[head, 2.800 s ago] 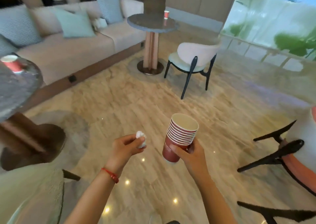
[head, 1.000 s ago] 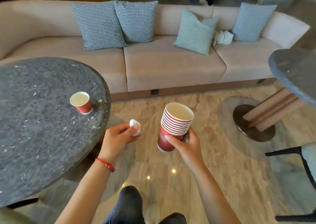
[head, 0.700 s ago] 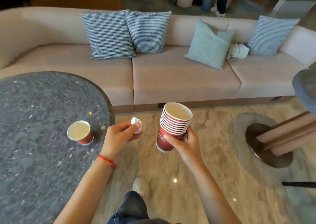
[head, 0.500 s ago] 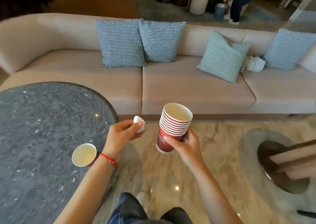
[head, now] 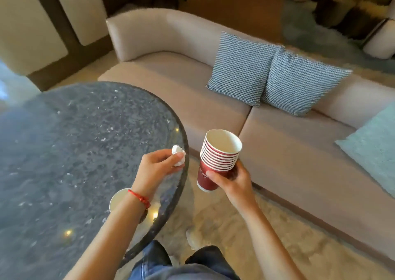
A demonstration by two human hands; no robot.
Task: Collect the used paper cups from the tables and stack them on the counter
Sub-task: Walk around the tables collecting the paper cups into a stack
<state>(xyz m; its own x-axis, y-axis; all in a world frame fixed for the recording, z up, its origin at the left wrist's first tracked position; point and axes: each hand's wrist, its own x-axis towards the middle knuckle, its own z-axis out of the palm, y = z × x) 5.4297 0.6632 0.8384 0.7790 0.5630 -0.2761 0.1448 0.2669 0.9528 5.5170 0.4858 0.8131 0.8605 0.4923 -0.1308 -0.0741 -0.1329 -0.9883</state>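
Note:
My right hand [head: 233, 181] grips a stack of several red paper cups [head: 218, 158] near its base, tilted a little left, over the floor beside the table. My left hand [head: 158, 168] pinches a crumpled white tissue ball [head: 177, 154] above the right edge of the round dark stone table [head: 70, 151]. A single paper cup [head: 117, 198] stands on the table close to its near right edge, mostly hidden under my left wrist; only part of its white rim and inside shows.
A long beige sofa [head: 267, 134] runs behind and right of the table, with two checked cushions [head: 271, 74] and a pale teal cushion [head: 374, 149]. Marble floor [head: 235, 232] lies between table and sofa. My legs show at the bottom.
The view has swung left and closer to the table. The single cup has slid from beside my left hand to under my left wrist. Both hands keep the same hold.

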